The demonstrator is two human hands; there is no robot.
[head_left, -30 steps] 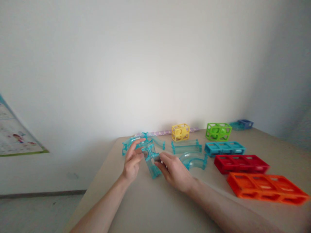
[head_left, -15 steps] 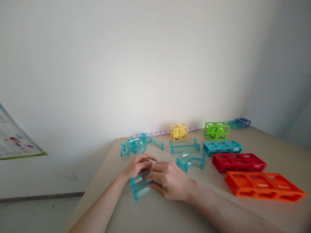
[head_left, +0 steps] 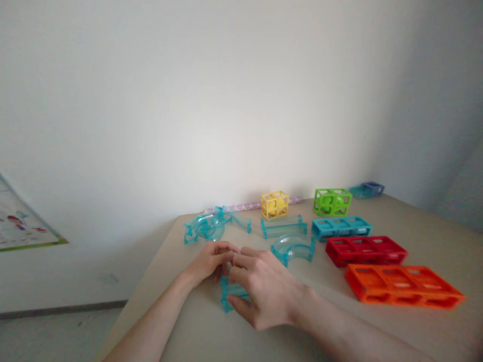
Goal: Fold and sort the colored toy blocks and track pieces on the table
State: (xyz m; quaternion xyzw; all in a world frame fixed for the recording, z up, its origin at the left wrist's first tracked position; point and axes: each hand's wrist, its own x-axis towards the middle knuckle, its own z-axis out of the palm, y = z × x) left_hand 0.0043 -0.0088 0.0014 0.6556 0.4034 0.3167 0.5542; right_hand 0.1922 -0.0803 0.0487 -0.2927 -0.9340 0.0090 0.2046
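A clear blue toy track piece lies low over the table, close to the near edge. My right hand reaches over it from the right, thumb at its near side and fingers curled across the top, covering most of it. At the far left end of this piece is my left hand, with its fingers bent together and the tips meeting those of my right hand. What sits between the left fingertips is hidden. Just beyond my right hand rests a curved clear blue track piece.
On the table stand an orange frame block, a red one, a blue one, a green one and a yellow one. A straight track and joined tracks lie behind my hands.
The track piece in my hands has shifted right and turned, and my right hand now covers more of it. My left hand has stayed nearly in place. The view has tilted slightly.
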